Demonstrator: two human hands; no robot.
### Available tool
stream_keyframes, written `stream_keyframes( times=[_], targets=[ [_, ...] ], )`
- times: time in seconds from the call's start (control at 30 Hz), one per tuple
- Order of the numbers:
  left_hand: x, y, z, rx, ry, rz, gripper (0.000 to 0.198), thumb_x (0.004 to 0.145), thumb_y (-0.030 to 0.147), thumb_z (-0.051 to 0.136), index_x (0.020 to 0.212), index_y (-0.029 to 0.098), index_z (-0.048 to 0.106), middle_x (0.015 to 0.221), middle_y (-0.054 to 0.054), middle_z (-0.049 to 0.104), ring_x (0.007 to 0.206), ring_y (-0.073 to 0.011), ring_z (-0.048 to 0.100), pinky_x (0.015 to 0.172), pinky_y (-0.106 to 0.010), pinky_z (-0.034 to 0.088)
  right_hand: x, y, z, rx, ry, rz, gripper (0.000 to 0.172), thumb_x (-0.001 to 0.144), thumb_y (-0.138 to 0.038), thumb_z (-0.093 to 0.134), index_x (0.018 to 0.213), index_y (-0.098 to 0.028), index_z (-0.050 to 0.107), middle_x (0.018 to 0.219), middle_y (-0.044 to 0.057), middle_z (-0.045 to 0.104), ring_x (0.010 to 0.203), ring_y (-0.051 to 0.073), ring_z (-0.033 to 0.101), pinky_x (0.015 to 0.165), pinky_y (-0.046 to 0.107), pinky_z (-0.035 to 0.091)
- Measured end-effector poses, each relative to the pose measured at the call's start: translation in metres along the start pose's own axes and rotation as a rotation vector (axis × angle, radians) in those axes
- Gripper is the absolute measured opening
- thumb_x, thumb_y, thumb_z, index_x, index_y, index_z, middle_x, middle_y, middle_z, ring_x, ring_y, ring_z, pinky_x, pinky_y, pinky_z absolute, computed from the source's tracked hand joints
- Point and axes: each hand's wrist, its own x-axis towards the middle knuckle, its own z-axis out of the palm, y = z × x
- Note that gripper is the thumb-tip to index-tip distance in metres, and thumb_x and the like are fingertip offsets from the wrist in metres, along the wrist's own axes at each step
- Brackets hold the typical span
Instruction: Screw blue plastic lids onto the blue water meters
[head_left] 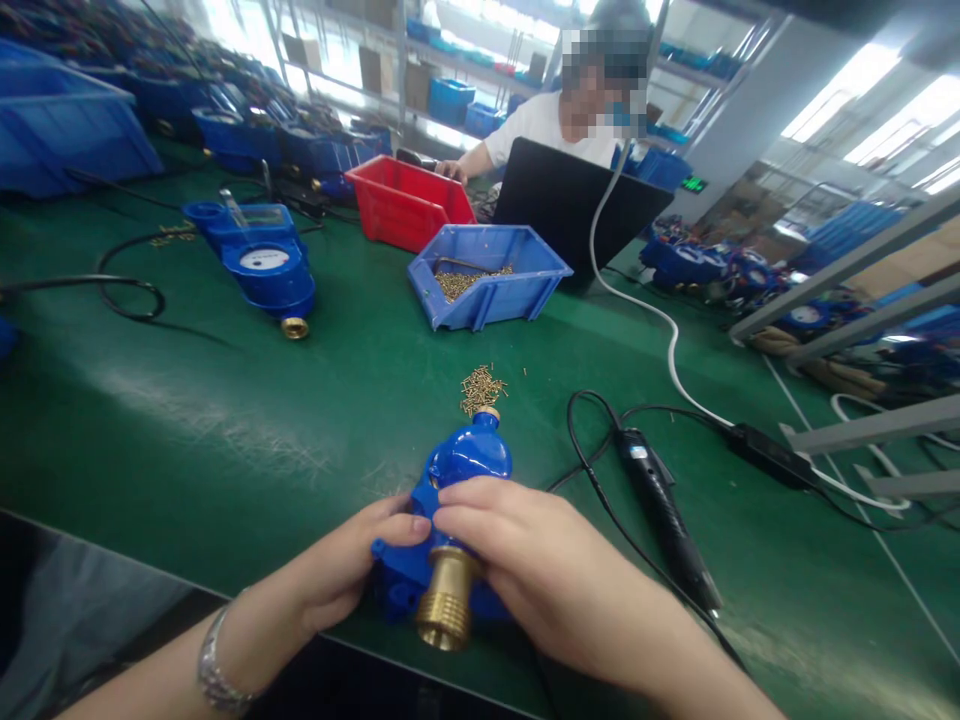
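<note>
A blue water meter body [469, 465] with brass threaded ends lies on the green table near the front edge, one brass fitting [446, 605] pointing toward me. My left hand [337, 570] grips its left side, thumb on top. My right hand [525, 565] covers its right side, fingers curled over the top. A small heap of brass screws [481, 387] lies just beyond the meter. A black electric screwdriver [667, 520] lies to the right of my right hand, untouched.
A blue bin [487, 275] of screws and a red bin [409, 205] stand mid-table. Another blue meter [262, 265] sits at left by a black cable. A person sits opposite behind a black laptop [577, 205]. Metal rails [862, 300] cross at right.
</note>
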Motion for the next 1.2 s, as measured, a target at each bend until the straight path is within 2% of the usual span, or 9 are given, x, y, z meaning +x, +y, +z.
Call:
stream_keyframes(
  times=[0.07,0.13,0.23,0.33,0.47,0.57,0.83,1.07,1.2],
  targets=[
    [0.002,0.005,-0.003,0.002,0.010,0.015,0.041,0.071,0.031,0.064,0.108,0.013,0.058,0.100,-0.009,0.067,0.088,-0.0228,0.062,0.082,-0.031,0.045,0.008,0.036,-0.007,0.136,0.094,0.192,0.029,0.079,-0.006,0.049,0.104,-0.019,0.057,0.107,0.003,0.062,0.101,0.014,0.057,0.089,0.029,0.049],
    [0.005,0.011,-0.007,0.015,0.036,0.026,0.040,0.072,0.033,0.064,0.105,0.012,0.059,0.097,-0.010,0.068,0.086,-0.0231,0.063,0.083,-0.033,0.045,0.016,0.079,-0.003,0.045,0.291,0.564,0.020,0.077,-0.006,0.049,0.090,-0.018,0.060,0.090,0.004,0.065,0.083,0.016,0.062,0.077,0.033,0.052],
    [0.009,0.016,-0.011,0.014,0.083,0.047,0.040,0.072,0.034,0.065,0.105,0.013,0.059,0.099,-0.011,0.068,0.089,-0.0242,0.063,0.085,-0.035,0.045,0.027,0.134,0.015,-0.027,0.324,0.743,0.008,0.076,-0.011,0.052,0.073,-0.015,0.058,0.072,0.007,0.061,0.071,0.019,0.061,0.068,0.035,0.050],
    [0.011,0.017,-0.014,0.003,0.105,0.057,0.042,0.069,0.035,0.067,0.103,0.013,0.060,0.099,-0.011,0.068,0.091,-0.0248,0.062,0.083,-0.033,0.046,0.033,0.155,0.032,-0.037,0.289,0.784,0.011,0.080,-0.018,0.049,0.072,-0.013,0.056,0.069,0.006,0.058,0.073,0.018,0.060,0.069,0.031,0.046],
    [0.012,0.018,-0.015,-0.003,0.107,0.059,0.040,0.070,0.036,0.067,0.102,0.013,0.061,0.096,-0.009,0.069,0.086,-0.0223,0.064,0.081,-0.031,0.047,0.039,0.153,0.036,-0.008,0.255,0.809,0.016,0.081,-0.013,0.041,0.071,-0.012,0.053,0.079,0.010,0.059,0.084,0.019,0.058,0.077,0.031,0.042],
    [0.012,0.017,-0.016,-0.020,0.088,0.058,0.040,0.071,0.035,0.066,0.103,0.014,0.060,0.096,-0.009,0.069,0.086,-0.0223,0.063,0.081,-0.031,0.047,0.042,0.141,0.027,0.084,0.201,0.843,0.015,0.076,-0.006,0.045,0.064,-0.014,0.049,0.073,0.008,0.059,0.075,0.017,0.058,0.074,0.032,0.044],
    [0.012,0.016,-0.018,0.000,0.077,0.048,0.045,0.071,0.037,0.066,0.109,0.013,0.057,0.104,-0.012,0.066,0.093,-0.0255,0.062,0.082,-0.033,0.046,0.021,0.071,0.008,0.540,-0.087,0.754,0.006,0.074,-0.012,0.056,0.069,-0.014,0.058,0.057,-0.002,0.056,0.054,0.010,0.053,0.053,0.022,0.044],
    [0.013,0.018,-0.018,0.014,0.057,0.070,0.044,0.074,0.035,0.063,0.112,0.013,0.056,0.104,-0.011,0.066,0.090,-0.0236,0.062,0.082,-0.032,0.047,0.026,0.070,0.010,0.508,-0.093,0.711,0.010,0.070,-0.006,0.060,0.065,-0.015,0.060,0.068,-0.002,0.059,0.065,0.010,0.051,0.064,0.024,0.038],
    [0.012,0.017,-0.018,0.001,0.028,0.071,0.041,0.076,0.033,0.061,0.112,0.014,0.057,0.103,-0.009,0.067,0.088,-0.0215,0.062,0.082,-0.030,0.047,0.025,0.076,0.013,0.596,-0.100,0.727,0.011,0.067,-0.012,0.066,0.068,-0.014,0.056,0.061,-0.004,0.055,0.058,0.009,0.050,0.058,0.022,0.042]
  ],
)
